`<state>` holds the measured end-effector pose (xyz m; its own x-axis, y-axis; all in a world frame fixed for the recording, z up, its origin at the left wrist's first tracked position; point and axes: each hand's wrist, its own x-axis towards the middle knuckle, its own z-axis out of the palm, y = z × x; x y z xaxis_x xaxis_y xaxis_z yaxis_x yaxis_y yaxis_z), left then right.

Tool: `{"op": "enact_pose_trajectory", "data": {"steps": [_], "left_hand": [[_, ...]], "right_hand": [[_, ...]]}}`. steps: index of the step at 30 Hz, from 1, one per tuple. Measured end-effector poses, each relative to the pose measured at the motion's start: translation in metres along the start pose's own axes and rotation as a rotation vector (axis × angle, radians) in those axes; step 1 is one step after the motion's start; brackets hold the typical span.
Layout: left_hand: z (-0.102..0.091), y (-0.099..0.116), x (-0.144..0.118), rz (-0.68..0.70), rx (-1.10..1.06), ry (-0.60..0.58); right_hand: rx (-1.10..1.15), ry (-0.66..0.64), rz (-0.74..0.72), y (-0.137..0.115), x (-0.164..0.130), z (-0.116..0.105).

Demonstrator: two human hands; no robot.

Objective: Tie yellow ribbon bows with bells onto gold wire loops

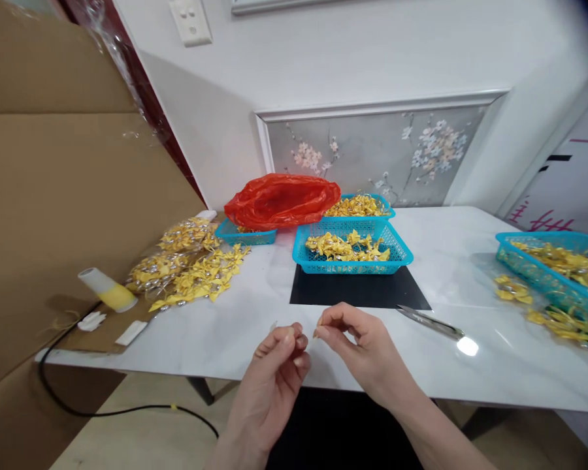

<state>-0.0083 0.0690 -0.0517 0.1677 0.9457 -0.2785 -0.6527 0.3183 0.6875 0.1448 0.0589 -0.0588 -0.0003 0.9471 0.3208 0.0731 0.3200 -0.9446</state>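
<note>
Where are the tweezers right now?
In the head view, the tweezers lie flat on the white table, off the black mat's front right corner, just right of the right hand.

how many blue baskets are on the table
4: one in the middle behind the black mat, one behind it, one under the red bag, one at the right edge.

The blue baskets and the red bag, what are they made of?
The blue baskets look like hard plastic: glossy, with a molded grid of small holes. The red bag looks like thin plastic film: shiny, crinkled, slightly see-through.
</note>
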Motion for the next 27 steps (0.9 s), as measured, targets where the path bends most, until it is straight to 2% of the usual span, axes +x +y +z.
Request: {"op": "enact_pose_trajectory", "data": {"steps": [5,9,15,27], "left_hand": [[-0.006,-0.004,0.000,0.048,0.208,-0.028],[-0.007,-0.006,-0.006,0.063,0.346,-0.122],[-0.001,-0.007,-0.016,0.034,0.447,-0.264],[-0.004,-0.008,-0.013,0.062,0.556,-0.298]], "right_hand": [[0.080,0.001,-0.007,-0.003,0.000,0.007],[0.139,-0.012,0.014,-0.007,0.000,0.007],[0.185,0.043,0.091,-0.004,0.006,0.003],[0.250,0.020,0.178,-0.003,0.007,0.004]]}}
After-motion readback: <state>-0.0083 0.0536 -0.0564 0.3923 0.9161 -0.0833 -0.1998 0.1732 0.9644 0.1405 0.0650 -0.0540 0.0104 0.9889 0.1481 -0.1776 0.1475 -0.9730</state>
